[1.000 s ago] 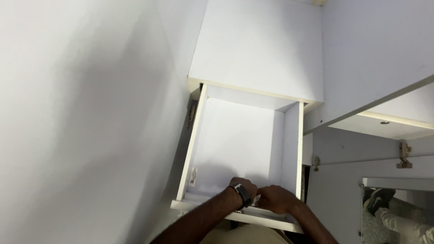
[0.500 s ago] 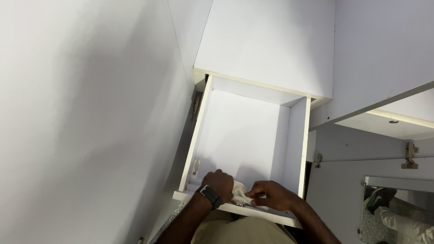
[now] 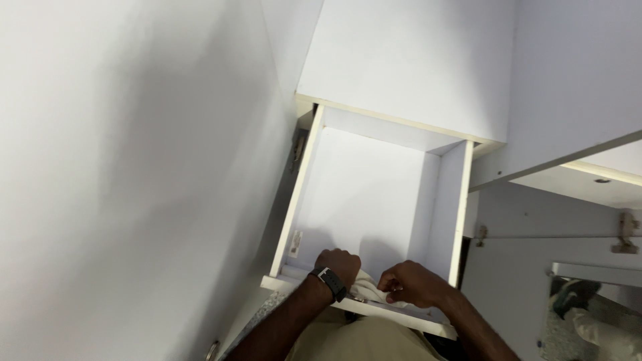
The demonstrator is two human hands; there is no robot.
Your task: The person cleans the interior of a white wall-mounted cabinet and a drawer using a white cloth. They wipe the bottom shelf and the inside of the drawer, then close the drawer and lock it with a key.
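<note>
Head view only, looking down into an open white drawer (image 3: 374, 194). It is pulled out of a white cabinet (image 3: 408, 60), with a plain white wall (image 3: 134, 167) on the left. The drawer floor looks bare apart from what the hands are on.

Left hand (image 3: 341, 262): inside the drawer at the near edge, fingers curled down, knuckles up. It presses on a pale cloth (image 3: 366, 289) bunched at the front of the drawer. Looks closed around the cloth, though the fingertips are hidden under the hand. Black watch (image 3: 330, 281) on that wrist.

Right hand (image 3: 409, 284): just beside the left one, also at the drawer's front edge. Fingers pinched shut on the same cloth, thumb side toward the left hand. The two hands are near each other but not touching; the cloth runs between them.

Cloth: off-white, crumpled, lies against the inside of the drawer front, partly draped over the front rail (image 3: 361, 309). Most of it is covered by the hands, so its shape is hard to tell.

Around: small metal slide bracket (image 3: 295, 243) on the drawer's left wall. To the right, a white cabinet door (image 3: 528, 267) with hinges (image 3: 625, 234). Bottom right corner shows a mirror (image 3: 588, 314), contents blurred. Tan trousers (image 3: 361, 341) at the bottom edge, right under the drawer front.
</note>
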